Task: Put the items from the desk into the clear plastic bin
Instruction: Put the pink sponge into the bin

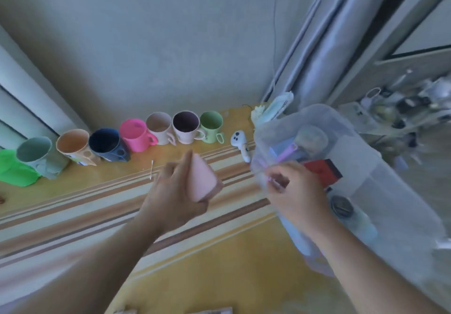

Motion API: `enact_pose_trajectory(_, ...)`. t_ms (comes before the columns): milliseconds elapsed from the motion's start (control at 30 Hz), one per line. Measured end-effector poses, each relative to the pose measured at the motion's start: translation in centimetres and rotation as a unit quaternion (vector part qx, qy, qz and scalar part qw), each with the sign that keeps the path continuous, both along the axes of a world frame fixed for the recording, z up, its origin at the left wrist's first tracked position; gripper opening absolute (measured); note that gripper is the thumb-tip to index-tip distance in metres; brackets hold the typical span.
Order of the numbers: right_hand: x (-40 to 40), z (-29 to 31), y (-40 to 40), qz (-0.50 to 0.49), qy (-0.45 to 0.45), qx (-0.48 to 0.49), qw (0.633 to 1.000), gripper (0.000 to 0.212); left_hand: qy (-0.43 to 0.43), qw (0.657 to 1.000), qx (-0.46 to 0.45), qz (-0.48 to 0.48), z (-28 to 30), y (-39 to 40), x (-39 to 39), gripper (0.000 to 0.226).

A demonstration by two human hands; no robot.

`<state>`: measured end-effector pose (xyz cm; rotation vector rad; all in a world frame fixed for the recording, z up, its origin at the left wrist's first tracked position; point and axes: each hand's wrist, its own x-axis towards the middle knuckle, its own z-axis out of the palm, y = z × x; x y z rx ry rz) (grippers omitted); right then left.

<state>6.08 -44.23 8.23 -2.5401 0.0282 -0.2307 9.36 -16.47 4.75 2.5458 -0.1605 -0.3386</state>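
- Left grip (175,191): grasps a pink cup (203,179), frame centre, above the table (219,247).
- Right grip (290,191): grasps the near rim of the clear plastic bin (380,191), right of frame.
- Bin: several items inside.
- Remaining, judged: seven mugs (136,135) in a row, upper left, and a white gadget (240,143).

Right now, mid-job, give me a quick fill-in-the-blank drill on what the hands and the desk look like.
1. The left hand grips a ____ cup.
2. The right hand grips the rim of the clear plastic ____, which holds a red box.
3. The mug right of the navy mug in the row by the wall is bright ____.
4. A thin cotton swab lies on the ____ tablecloth.

Missing words: pink; bin; pink; striped
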Motion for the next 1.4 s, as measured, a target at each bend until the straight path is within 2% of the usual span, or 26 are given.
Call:
enact_pose_trajectory(67, -0.1, 2.4, -5.6, -0.053, -0.004, 0.017, 0.998, 0.015, -0.038, 0.998, -0.030, -0.045, 3.3, -5.9, 2.0, 0.126)
enact_pose_trajectory(133, -0.4, 2.7, -11.1, -0.098, 0.029, 0.033, 0.994, 0.017, -0.082, 0.992, -0.042, -0.084, 5.9, -11.7, 3.3, 0.126)
enact_pose_trajectory(267, -1.7, -0.7, -19.2, -0.122, 0.187, -0.014, 0.975, 0.018, -0.113, 0.981, -0.008, -0.155, 8.3, -22.0, 5.1, 0.126)
enact_pose_trajectory(367, -2.5, -3.7, -22.7, -0.132, 0.249, -0.053, 0.958, 0.019, -0.088, 0.973, 0.058, -0.204, 7.0, -27.9, 6.4, 0.122)
enact_pose_trajectory(500, -2.9, -6.5, -24.9, -0.136, 0.273, -0.065, 0.950, 0.010, -0.041, 0.963, 0.123, -0.237, 3.0, -32.4, 7.4, 0.119)
enact_pose_trajectory(667, -3.0, -8.1, -25.8, -0.125, 0.267, -0.031, 0.955, 0.011, -0.003, 0.956, 0.139, -0.259, -1.1, -33.1, 7.6, 0.113)
enact_pose_trajectory(733, -3.0, -8.0, -25.8, -0.108, 0.239, -0.012, 0.965, 0.023, -0.023, 0.951, 0.133, -0.279, -1.4, -32.6, 7.5, 0.114)
enact_pose_trajectory(800, -2.9, -7.5, -25.2, -0.095, 0.203, 0.002, 0.974, 0.037, -0.038, 0.947, 0.118, -0.297, -0.9, -31.4, 7.4, 0.112)
enact_pose_trajectory(867, -2.5, -6.8, -24.0, -0.091, 0.159, 0.000, 0.983, 0.044, -0.041, 0.958, 0.066, -0.275, -0.1, -29.2, 7.3, 0.098)
enact_pose_trajectory(967, -1.4, -5.6, -20.2, -0.072, 0.073, -0.031, 0.994, 0.044, -0.132, 0.969, 0.013, -0.207, 0.0, -23.3, 6.7, 0.067)
enact_pose_trajectory(1067, -1.0, -3.9, -13.8, -0.020, -0.043, -0.046, 0.998, 0.033, -0.201, 0.974, 0.016, -0.105, -1.2, -14.8, 4.1, 0.055)
enact_pose_trajectory(1167, -2.5, -3.3, -5.9, 0.072, -0.097, -0.028, 0.992, 0.026, -0.132, 0.989, 0.058, -0.017, -3.3, -5.2, 0.3, 0.052)
enact_pose_trajectory(1267, -5.3, -5.2, 1.3, 0.158, -0.035, 0.012, 0.987, 0.029, 0.013, 0.990, 0.137, 0.035, -6.3, 4.2, -4.9, 0.055)
enact_pose_trajectory(1333, -7.3, -7.1, 5.4, 0.217, 0.082, -0.014, 0.973, 0.038, 0.089, 0.979, 0.175, 0.053, -8.0, 9.4, -9.0, 0.066)
enact_pose_trajectory(1400, -9.6, -9.4, 8.6, 0.263, 0.229, -0.071, 0.934, 0.051, 0.160, 0.965, 0.201, 0.055, -9.7, 13.6, -12.8, 0.082)
